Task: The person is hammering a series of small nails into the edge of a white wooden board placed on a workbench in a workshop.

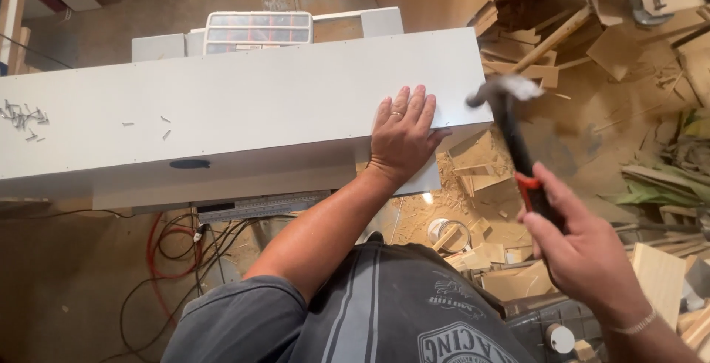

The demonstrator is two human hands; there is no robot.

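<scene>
left hand (401, 134) lies flat near the white panel (244, 112)'s right end. right hand (573, 248), grip closed on the hammer (510, 123), hangs past that edge over open room; wood scraps (481, 178) below, nails (22, 115) far left.

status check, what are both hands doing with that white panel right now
Left hand flat on white panel, near its right end. Right hand gripping hammer, head blurred beside panel's end. Loose nails on far left, wood scraps below.
</scene>
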